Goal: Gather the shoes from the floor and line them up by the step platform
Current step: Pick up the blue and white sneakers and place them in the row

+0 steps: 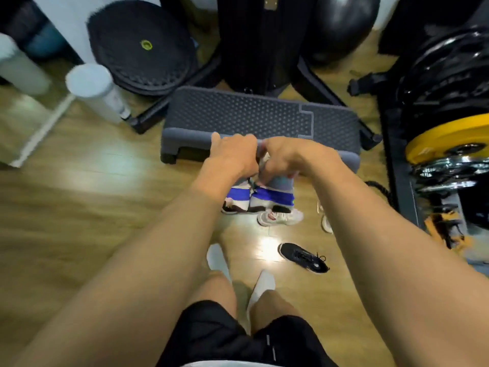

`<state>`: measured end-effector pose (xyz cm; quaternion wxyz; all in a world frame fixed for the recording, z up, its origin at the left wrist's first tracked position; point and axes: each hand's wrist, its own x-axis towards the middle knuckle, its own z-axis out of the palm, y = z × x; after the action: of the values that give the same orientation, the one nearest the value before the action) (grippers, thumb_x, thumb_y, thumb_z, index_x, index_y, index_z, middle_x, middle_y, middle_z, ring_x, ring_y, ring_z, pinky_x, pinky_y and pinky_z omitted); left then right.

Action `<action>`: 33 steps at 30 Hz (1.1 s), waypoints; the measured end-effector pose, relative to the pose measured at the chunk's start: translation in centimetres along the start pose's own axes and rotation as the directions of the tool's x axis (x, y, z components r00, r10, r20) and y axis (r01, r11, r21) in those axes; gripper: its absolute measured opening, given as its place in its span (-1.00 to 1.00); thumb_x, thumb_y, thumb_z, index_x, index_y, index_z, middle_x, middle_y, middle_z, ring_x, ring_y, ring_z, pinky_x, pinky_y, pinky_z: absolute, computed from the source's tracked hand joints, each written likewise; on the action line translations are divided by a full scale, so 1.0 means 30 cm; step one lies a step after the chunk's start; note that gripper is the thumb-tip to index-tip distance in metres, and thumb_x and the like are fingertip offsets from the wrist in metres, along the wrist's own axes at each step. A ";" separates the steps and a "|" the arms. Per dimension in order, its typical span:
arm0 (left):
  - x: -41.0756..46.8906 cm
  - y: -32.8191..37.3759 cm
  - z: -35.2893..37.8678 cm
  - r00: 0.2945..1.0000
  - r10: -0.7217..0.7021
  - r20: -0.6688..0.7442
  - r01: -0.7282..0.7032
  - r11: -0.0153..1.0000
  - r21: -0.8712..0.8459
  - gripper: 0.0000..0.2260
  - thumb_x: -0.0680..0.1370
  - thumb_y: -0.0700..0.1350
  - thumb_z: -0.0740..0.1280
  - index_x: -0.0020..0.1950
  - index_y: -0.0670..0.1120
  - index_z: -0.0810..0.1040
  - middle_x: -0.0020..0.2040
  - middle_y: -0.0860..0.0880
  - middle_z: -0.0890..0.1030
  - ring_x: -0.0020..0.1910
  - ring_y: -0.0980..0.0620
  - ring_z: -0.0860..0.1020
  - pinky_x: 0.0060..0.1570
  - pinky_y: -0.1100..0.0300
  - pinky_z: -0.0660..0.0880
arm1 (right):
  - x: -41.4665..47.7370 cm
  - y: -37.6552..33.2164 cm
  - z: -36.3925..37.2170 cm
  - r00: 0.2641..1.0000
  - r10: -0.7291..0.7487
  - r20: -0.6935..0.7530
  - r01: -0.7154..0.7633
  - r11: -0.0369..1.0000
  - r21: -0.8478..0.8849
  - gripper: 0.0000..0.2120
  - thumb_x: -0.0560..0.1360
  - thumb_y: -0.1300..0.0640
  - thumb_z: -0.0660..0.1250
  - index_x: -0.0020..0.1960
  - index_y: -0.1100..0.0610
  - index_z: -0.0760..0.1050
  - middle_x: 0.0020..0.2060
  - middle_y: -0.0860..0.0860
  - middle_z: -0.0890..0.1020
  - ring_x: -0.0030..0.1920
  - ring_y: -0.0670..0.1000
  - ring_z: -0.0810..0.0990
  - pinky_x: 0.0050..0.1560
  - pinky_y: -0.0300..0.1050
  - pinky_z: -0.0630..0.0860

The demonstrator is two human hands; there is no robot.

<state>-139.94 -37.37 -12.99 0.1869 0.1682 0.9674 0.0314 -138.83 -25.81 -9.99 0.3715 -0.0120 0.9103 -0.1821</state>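
Two grey-and-blue shoes hang side by side just in front of the grey step platform (254, 115). My left hand (234, 154) grips the left blue shoe (238, 197) from above; my right hand (287, 157) grips the right blue shoe (275, 194). Both heels point toward me, and the shoes' fronts are hidden under my hands. A white shoe (281, 218) lies on the wooden floor just below them. Another white shoe (326, 221) shows partly beside my right forearm. A black shoe (303, 257) lies on its own nearer to me.
A black bench frame (264, 43) stands behind the platform, with a black round disc (143, 46) and white foam roller (96, 91) to the left. A weight-plate rack with a yellow plate (447, 139) lines the right side. My feet in white socks (217, 258) stand on the floor.
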 end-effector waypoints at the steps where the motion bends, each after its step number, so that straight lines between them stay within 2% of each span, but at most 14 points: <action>1: -0.051 -0.058 -0.048 0.999 -0.037 -0.017 0.036 0.999 -0.012 -0.64 0.41 0.00 0.34 0.20 0.01 0.47 0.11 -0.06 0.59 0.17 -0.13 0.51 0.21 -0.15 0.21 | -0.040 -0.074 -0.021 0.998 -0.051 0.023 0.050 0.999 0.016 -0.53 0.29 0.05 0.56 0.14 0.04 0.51 -0.08 -0.01 0.55 -0.17 -0.01 0.58 -0.30 -0.13 0.63; 3: -0.157 -0.175 -0.132 0.993 -0.111 -0.029 0.109 0.992 -0.056 -0.63 0.37 0.06 0.38 0.14 0.03 0.49 0.10 -0.05 0.60 0.16 -0.13 0.53 0.15 -0.11 0.27 | -0.106 -0.226 -0.046 0.991 -0.132 0.029 0.132 0.991 -0.005 -0.57 0.31 0.10 0.55 0.13 0.08 0.52 -0.09 -0.02 0.53 -0.16 -0.03 0.56 -0.34 -0.14 0.63; 7: -0.396 -0.426 -0.240 0.973 -0.223 -0.052 0.207 0.954 -0.219 -0.78 0.34 0.00 0.43 -0.06 0.08 0.50 0.03 -0.07 0.61 0.10 -0.15 0.55 -0.01 0.01 0.35 | -0.181 -0.566 -0.020 0.959 -0.279 0.045 0.282 0.951 -0.124 -0.68 0.33 0.16 0.52 0.07 0.10 0.59 -0.03 0.09 0.59 -0.07 0.09 0.61 -0.16 0.07 0.66; 9: -0.519 -0.564 -0.258 0.958 -0.274 -0.091 0.237 0.927 -0.292 -0.82 0.37 -0.05 0.41 -0.06 0.05 0.53 0.02 -0.11 0.62 0.05 -0.18 0.57 -0.05 0.05 0.41 | -0.201 -0.749 0.021 0.943 -0.327 0.070 0.334 0.924 -0.188 -0.67 0.32 0.18 0.50 0.07 0.11 0.59 0.00 0.12 0.60 -0.09 0.10 0.62 -0.22 0.00 0.65; 11: -0.643 -0.706 -0.264 0.933 -0.329 -0.148 0.266 0.904 -0.334 -0.85 0.40 -0.08 0.38 -0.05 0.02 0.54 0.02 -0.15 0.63 0.03 -0.20 0.58 -0.13 0.09 0.40 | -0.213 -0.936 0.074 0.928 -0.367 0.072 0.372 0.885 -0.279 -0.66 0.28 0.17 0.48 0.06 0.11 0.59 -0.04 0.12 0.64 -0.21 0.04 0.59 -0.36 -0.12 0.56; 13: -0.773 -0.855 -0.264 0.901 -0.392 -0.187 0.308 0.880 -0.361 -0.83 0.41 -0.08 0.38 -0.01 0.00 0.55 0.03 -0.14 0.63 0.04 -0.19 0.57 -0.11 0.10 0.39 | -0.221 -1.126 0.141 0.909 -0.411 0.077 0.411 0.848 -0.333 -0.67 0.26 0.17 0.44 0.03 0.12 0.60 -0.10 0.13 0.66 -0.32 0.03 0.58 -0.43 -0.22 0.45; 15: -0.907 -1.006 -0.261 0.865 -0.463 -0.192 0.361 0.841 -0.403 -0.87 0.42 -0.06 0.38 -0.05 0.02 0.53 0.01 -0.10 0.63 0.04 -0.16 0.56 -0.04 0.06 0.40 | -0.215 -1.309 0.218 0.881 -0.460 0.106 0.466 0.814 -0.347 -0.69 0.26 0.21 0.42 0.01 0.15 0.60 -0.11 0.16 0.66 -0.26 0.10 0.64 -0.41 -0.18 0.52; 17: -1.032 -1.160 -0.255 0.814 -0.545 -0.200 0.423 0.793 -0.439 -0.92 0.42 -0.08 0.36 -0.17 0.02 0.47 -0.01 -0.09 0.62 0.04 -0.16 0.55 0.02 0.03 0.40 | -0.200 -1.486 0.302 0.848 -0.511 0.142 0.527 0.781 -0.334 -0.70 0.25 0.24 0.43 -0.01 0.14 0.59 -0.10 0.16 0.64 -0.15 0.16 0.65 -0.29 -0.02 0.61; 20: -1.210 -1.373 -0.230 0.718 -0.669 -0.194 0.531 0.706 -0.469 -0.82 0.43 -0.14 0.34 -0.31 0.01 0.38 -0.01 -0.06 0.61 0.07 -0.14 0.54 0.02 0.05 0.31 | -0.190 -1.749 0.435 0.795 -0.577 0.187 0.605 0.730 -0.318 -0.64 0.24 0.28 0.43 0.02 0.09 0.55 -0.12 0.12 0.61 -0.16 0.14 0.63 -0.22 0.16 0.65; 24: -1.422 -1.671 -0.146 0.569 -0.808 -0.151 0.665 0.560 -0.495 -0.90 0.45 -0.15 0.29 -0.25 -0.01 0.45 -0.04 -0.05 0.63 0.07 -0.13 0.55 0.04 0.04 0.26 | -0.165 -2.087 0.637 0.692 -0.662 0.288 0.720 0.603 -0.344 -0.69 0.28 0.23 0.43 0.02 0.10 0.55 -0.20 0.10 0.61 -0.22 0.09 0.61 -0.33 -0.08 0.57; 26: -1.472 -1.747 -0.115 0.537 -0.834 -0.130 0.698 0.525 -0.486 -0.92 0.46 -0.16 0.27 -0.20 0.02 0.45 0.01 -0.05 0.62 0.11 -0.11 0.54 0.05 0.04 0.25 | -0.151 -2.174 0.694 0.648 -0.695 0.312 0.756 0.536 -0.376 -0.71 0.29 0.24 0.41 0.01 0.14 0.56 -0.21 0.11 0.63 -0.22 0.11 0.61 -0.38 -0.18 0.50; 28: -1.539 -1.854 -0.084 0.495 -0.864 -0.092 0.737 0.474 -0.482 -0.92 0.47 -0.15 0.26 -0.18 0.03 0.47 0.05 -0.05 0.62 0.13 -0.11 0.53 0.07 0.05 0.26 | -0.111 -2.297 0.779 0.605 -0.700 0.380 0.796 0.517 -0.314 -0.72 0.31 0.27 0.40 0.01 0.16 0.54 -0.22 0.13 0.64 -0.26 0.15 0.63 -0.46 -0.21 0.46; 30: -1.611 -1.989 -0.052 0.427 -0.901 -0.078 0.770 0.407 -0.492 -0.92 0.48 -0.15 0.26 -0.13 0.00 0.52 0.06 -0.06 0.62 0.14 -0.12 0.54 0.13 0.04 0.32 | -0.060 -2.447 0.863 0.555 -0.706 0.441 0.831 0.500 -0.244 -0.74 0.31 0.30 0.39 -0.01 0.15 0.50 -0.26 0.13 0.61 -0.40 0.16 0.61 -0.54 -0.22 0.46; 33: -1.734 -2.145 -0.004 0.334 -0.942 -0.028 0.795 0.298 -0.528 -0.89 0.51 -0.16 0.24 -0.09 -0.05 0.56 0.04 -0.08 0.61 0.11 -0.14 0.53 0.15 0.00 0.36 | -0.025 -2.659 0.985 0.498 -0.702 0.510 0.861 0.468 -0.197 -0.76 0.32 0.35 0.37 -0.07 0.12 0.46 -0.33 0.09 0.55 -0.56 0.06 0.53 -0.62 -0.23 0.41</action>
<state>-114.72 -115.47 -2.59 0.0372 -0.4469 0.8794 0.1598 -127.22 -109.68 -1.75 0.3892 -0.5496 0.7287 -0.1241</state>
